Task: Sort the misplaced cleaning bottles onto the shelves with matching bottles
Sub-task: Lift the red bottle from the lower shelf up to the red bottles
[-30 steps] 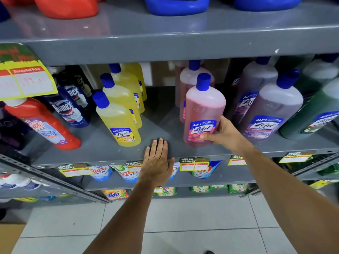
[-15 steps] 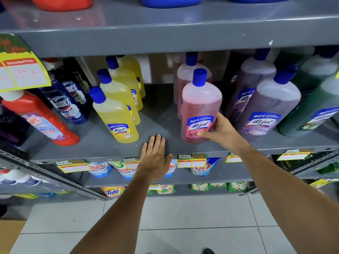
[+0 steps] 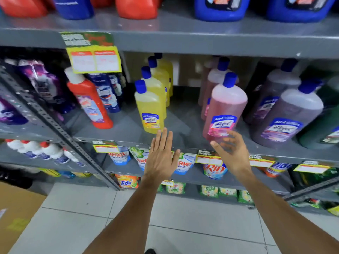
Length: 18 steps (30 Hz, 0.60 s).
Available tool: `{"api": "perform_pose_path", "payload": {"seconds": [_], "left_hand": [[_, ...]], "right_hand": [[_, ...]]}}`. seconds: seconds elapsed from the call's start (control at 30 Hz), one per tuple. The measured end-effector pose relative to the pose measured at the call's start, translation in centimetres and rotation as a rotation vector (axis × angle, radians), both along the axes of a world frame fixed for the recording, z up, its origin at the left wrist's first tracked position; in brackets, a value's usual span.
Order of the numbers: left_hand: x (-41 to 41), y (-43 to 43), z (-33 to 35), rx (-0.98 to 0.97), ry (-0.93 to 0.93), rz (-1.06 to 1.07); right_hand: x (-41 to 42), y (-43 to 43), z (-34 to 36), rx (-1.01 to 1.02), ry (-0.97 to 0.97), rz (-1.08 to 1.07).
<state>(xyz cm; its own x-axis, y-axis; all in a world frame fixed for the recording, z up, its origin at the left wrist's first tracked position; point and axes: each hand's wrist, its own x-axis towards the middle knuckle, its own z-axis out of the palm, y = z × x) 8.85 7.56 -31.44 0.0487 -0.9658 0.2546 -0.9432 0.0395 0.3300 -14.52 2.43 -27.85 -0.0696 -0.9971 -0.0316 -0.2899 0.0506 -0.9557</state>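
A pink Lizol bottle [image 3: 226, 105] with a blue cap stands at the front of the grey middle shelf [image 3: 126, 132], ahead of more pink bottles. My right hand [image 3: 232, 153] hovers just below and in front of it, fingers spread, holding nothing. My left hand [image 3: 161, 156] is flat and open at the shelf's front edge, below the row of yellow Lizol bottles [image 3: 150, 107]. Purple Lizol bottles [image 3: 288, 114] stand to the right of the pink ones, and a red bottle [image 3: 89, 99] with a white cap leans to the left of the yellow row.
Dark blue Domex bottles [image 3: 108, 92] stand behind the red one. Red and blue jugs [image 3: 220, 8] fill the top shelf. A yellow price tag [image 3: 93, 60] hangs from it. Detergent pouches [image 3: 119, 156] sit on lower shelves. A cardboard box [image 3: 16, 213] lies at bottom left on the tiled floor.
My right hand has let go of the pink bottle and pulled back with fingers apart. My left hand lifted slightly off the shelf edge. The view swung left.
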Motion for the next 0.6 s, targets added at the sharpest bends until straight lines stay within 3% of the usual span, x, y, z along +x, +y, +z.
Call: {"api": "perform_pose_path", "payload": {"seconds": [0.2,0.4,0.6], "left_hand": [[6.9,4.4,2.0,-0.076,0.044,0.151],[18.0,6.3,6.2,-0.143,-0.066,0.342],[26.8,6.1,5.8,-0.014,-0.086,0.339]], "right_hand": [[8.2,0.9,2.7,-0.008,0.013,0.216],[19.2,1.1,4.4,-0.056,-0.005,0.42],[29.8,0.3,3.0,-0.033,0.076,0.526]]}}
